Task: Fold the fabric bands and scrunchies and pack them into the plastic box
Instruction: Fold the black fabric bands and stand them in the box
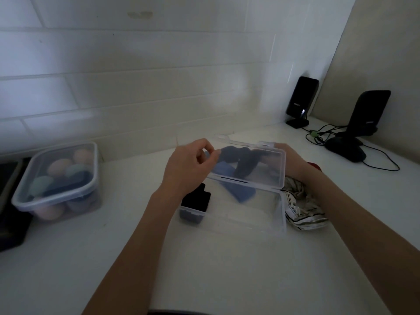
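Observation:
A clear plastic box [250,220] stands on the white counter with its hinged lid [269,178] raised halfway. My left hand [188,169] pinches the lid's upper left corner. My right hand [294,162] holds the lid's right end, with its fingers partly hidden behind the plastic. Through the lid I see a dark blue scrunchie [238,155]. A light blue fabric band [239,193] lies inside the box. A black folded band [197,198] sits at the box's left end. A white striped scrunchie [301,208] lies against the box's right side.
A lidded clear container [25,189] of coloured sponges stands at the left. Two black devices on stands [301,101] [369,114], a dark mouse [345,150] and cables occupy the back right corner. Something red [314,165] shows behind my right wrist. A dark object [11,214] sits at the left edge.

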Tool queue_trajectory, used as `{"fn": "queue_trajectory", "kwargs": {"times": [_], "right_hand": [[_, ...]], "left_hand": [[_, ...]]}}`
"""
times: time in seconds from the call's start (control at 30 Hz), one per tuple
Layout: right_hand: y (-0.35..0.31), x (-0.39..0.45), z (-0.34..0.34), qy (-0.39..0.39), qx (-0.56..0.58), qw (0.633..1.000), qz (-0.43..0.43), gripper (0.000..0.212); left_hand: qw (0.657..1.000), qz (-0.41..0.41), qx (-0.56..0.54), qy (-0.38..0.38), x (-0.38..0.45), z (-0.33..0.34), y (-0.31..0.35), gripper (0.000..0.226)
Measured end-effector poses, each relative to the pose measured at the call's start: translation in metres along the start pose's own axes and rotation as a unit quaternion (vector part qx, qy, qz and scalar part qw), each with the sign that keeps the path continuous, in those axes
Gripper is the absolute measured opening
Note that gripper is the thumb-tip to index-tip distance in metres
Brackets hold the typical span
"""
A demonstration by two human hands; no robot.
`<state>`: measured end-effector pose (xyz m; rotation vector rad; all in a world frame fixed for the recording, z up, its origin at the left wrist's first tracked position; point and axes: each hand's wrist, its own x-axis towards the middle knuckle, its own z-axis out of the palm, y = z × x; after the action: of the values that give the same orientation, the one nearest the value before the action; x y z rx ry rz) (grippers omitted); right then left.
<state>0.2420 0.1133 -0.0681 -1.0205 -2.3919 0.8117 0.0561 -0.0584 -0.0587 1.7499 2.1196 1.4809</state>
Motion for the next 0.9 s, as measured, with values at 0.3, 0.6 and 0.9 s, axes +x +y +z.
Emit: {"fn": "queue_trajectory", "kwargs": {"times": [0.3, 0.6, 0.9], "right_hand": [[0.007, 0.003, -0.031, 0.171, 0.298, 0.937, 0.061, 0.007], [-0.062, -0.014, -0.030, 0.139, 0.254, 0.938, -0.193, 0.034], [-0.096, -0.026, 0.016, 0.119, 0.190, 0.951, -0.212, 0.040]], "left_hand": [[1.000, 0.008, 0.010, -0.003, 0.000, 0.001, 0.001, 0.018], [0.999, 0.013, -0.039, 0.031, 0.002, 0.000, -0.002, 0.015], [0.937, -0.053, -0.309, -0.153, 0.000, -0.005, 0.019, 0.016]]}}
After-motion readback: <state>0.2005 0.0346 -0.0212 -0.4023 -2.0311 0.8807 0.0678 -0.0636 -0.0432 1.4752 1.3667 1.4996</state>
